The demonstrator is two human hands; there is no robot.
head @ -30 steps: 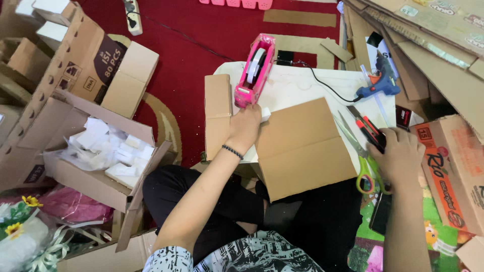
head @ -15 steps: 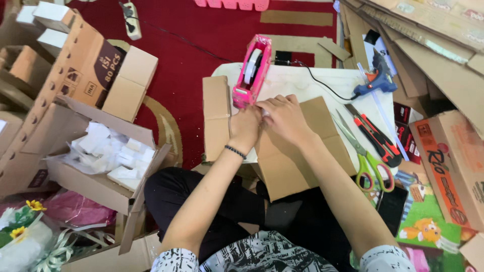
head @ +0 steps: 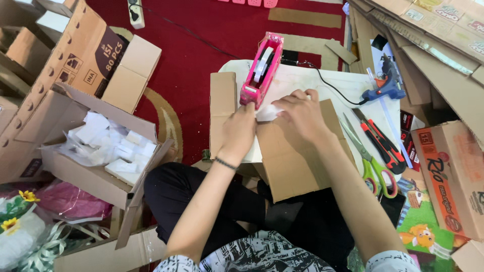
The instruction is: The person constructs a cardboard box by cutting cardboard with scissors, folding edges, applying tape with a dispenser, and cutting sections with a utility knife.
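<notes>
Two hands meet over a cardboard sheet point(head: 297, 161) on the small white table point(head: 333, 83), and I read the scene from the left. Far left, an open cardboard box point(head: 96, 176) holds a heap of small white packets point(head: 108, 143), with yellow flowers point(head: 15, 211) below it at the near edge. Beyond it lies a bigger printed carton point(head: 85, 55) on the red carpet point(head: 201, 30).

My left hand point(head: 238, 132) rests on the left edge of the cardboard sheet, fingers curled down onto a small white piece point(head: 267, 113) of tape or paper; I cannot tell whether it pinches it or only presses it. Just beyond the fingers stands a pink tape dispenser point(head: 259, 70), touching a second cardboard strip point(head: 223, 108).

My right hand point(head: 302, 117) lies just right of the white piece, fingers bent and touching it at its right end, palm down on the sheet.

Further right on the table lie green-handled scissors point(head: 370, 161), a red and black utility knife point(head: 380, 141) and, farther off, a blue glue gun point(head: 385, 88) with its black cord. Flattened cartons point(head: 448, 166) are stacked along the right edge.
</notes>
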